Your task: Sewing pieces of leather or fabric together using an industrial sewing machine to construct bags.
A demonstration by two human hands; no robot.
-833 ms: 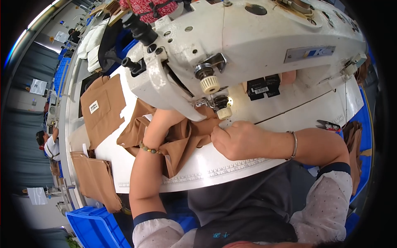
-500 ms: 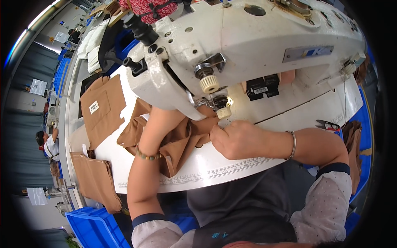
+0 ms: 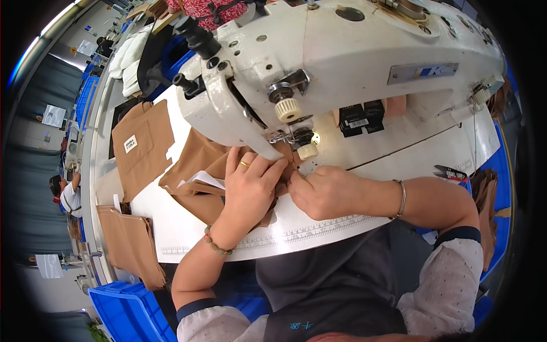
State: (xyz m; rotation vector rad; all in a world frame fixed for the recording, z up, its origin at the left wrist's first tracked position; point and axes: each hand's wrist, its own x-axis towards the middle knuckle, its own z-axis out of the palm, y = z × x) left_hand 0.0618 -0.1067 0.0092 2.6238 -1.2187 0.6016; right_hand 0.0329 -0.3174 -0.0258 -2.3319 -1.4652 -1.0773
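A piece of brown cloth (image 3: pixel 196 157) lies bunched on the white table of a sewing machine (image 3: pixel 342 48), part of it under the machine's head by the needle area. My left hand (image 3: pixel 249 183), with a ring and a beaded bracelet, rests over the cloth with its fingertips pinching it just in front of the needle area. Close beside it, my right hand (image 3: pixel 322 191) pinches the cloth's edge between thumb and forefinger. A white strip (image 3: pixel 203 180) shows among the folds left of my left hand. The needle itself is hidden.
Brown panels, one with a pocket and white label (image 3: pixel 131 143), lie at the left; a brown stack (image 3: pixel 131 242) hangs over the edge. Thread snips (image 3: pixel 451 172) lie at the right. Black cards (image 3: pixel 362 118) sit under the machine arm. Blue bins (image 3: pixel 134 310) stand below.
My left hand has come out from behind the machine head, toward me and right, onto the cloth beside my right hand. The cloth has spread flatter at the left. My right hand stays nearly still.
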